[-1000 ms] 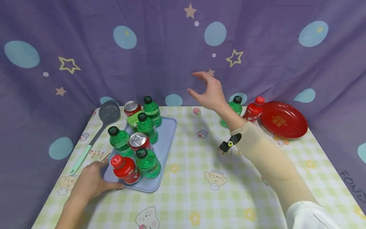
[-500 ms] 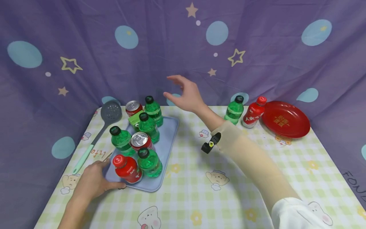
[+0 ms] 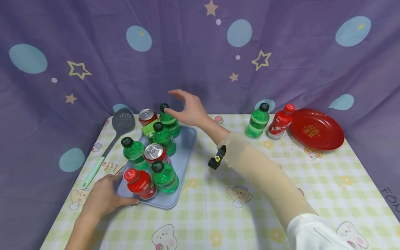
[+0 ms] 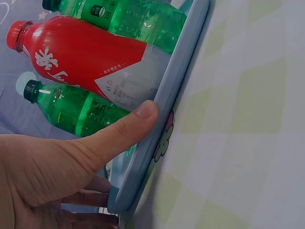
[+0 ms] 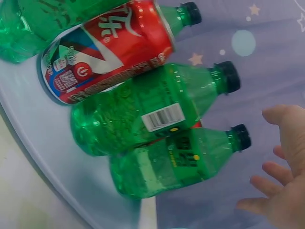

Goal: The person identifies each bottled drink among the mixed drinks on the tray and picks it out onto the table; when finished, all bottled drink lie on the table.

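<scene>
A blue-grey tray (image 3: 182, 152) carries several green bottles, among them a back-right green bottle (image 3: 170, 123), a red-and-white bottle (image 3: 142, 185), two red soda cans, with the front can (image 3: 155, 153) mid-tray, and a small green box (image 3: 148, 130). My left hand (image 3: 103, 196) holds the tray's near left corner, its thumb along the rim in the left wrist view; its other fingertips are partly hidden. My right hand (image 3: 190, 110) is open and holds nothing. Its fingers and thumb are spread near the cap of the back-right bottle; in the right wrist view a gap shows between them.
A slotted turner (image 3: 123, 121) with a mint handle lies left of the tray. At the back right stand another green bottle (image 3: 258, 121) and another red-and-white bottle (image 3: 280, 122), beside a red plate (image 3: 331, 137). A purple curtain (image 3: 193, 52) hangs behind the checked tablecloth (image 3: 212, 205).
My right hand has moved left across the table, from near the middle to the back-right bottle on the tray, fingers still spread. My left hand stays at the tray's corner.
</scene>
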A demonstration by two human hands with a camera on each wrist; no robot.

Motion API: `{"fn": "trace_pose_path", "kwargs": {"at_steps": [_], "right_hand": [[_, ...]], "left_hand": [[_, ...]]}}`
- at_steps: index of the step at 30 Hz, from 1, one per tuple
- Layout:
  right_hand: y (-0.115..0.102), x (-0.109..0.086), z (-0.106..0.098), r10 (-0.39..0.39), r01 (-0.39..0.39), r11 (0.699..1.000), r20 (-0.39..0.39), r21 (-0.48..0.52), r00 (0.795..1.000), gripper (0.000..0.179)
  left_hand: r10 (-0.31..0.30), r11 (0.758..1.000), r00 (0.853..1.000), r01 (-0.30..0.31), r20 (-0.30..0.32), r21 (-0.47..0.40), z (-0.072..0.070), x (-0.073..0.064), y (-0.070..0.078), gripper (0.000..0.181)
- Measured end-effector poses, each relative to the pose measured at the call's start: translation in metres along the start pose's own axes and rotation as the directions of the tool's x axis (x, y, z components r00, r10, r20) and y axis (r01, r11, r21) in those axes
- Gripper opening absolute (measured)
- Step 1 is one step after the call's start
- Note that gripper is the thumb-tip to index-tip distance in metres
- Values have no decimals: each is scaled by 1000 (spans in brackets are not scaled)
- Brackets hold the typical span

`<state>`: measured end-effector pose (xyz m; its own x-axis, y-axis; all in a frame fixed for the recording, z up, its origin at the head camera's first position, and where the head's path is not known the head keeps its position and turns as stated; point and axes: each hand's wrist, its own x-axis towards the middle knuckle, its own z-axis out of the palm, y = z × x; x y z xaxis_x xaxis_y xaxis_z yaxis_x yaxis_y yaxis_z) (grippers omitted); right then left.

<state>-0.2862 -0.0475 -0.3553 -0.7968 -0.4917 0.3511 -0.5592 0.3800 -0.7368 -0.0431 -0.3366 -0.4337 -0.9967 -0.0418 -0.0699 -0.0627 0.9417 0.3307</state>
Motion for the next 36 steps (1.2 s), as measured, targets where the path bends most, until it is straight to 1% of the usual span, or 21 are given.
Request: {"fn": "trace_pose_path", "kwargs": {"at_steps": [11, 15, 24, 32, 36], "right_hand": [[9, 1, 23, 16, -16, 1000, 71, -4, 997, 65], [14, 2, 29, 23, -22, 1000, 80, -9, 997, 65], [22, 1, 39, 46, -47, 999, 97, 12, 994, 62], [25, 0, 44, 80, -79, 997, 128, -9, 989, 64], [27, -1, 46, 76, -76, 997, 137, -5, 988, 62]], "left_hand": [[-6, 1000, 1000, 6, -1, 2, 0, -1, 0, 129], [-8, 1000, 1000, 8, 1, 2, 0, -1, 0, 129], [12, 1000, 1000, -12, -17, 3, 2, 0, -2, 126], [-5, 1000, 1000, 5, -8, 6, 2, 0, -1, 127], [-10, 1000, 1000, 10, -1, 7, 1, 0, 0, 128]]}}
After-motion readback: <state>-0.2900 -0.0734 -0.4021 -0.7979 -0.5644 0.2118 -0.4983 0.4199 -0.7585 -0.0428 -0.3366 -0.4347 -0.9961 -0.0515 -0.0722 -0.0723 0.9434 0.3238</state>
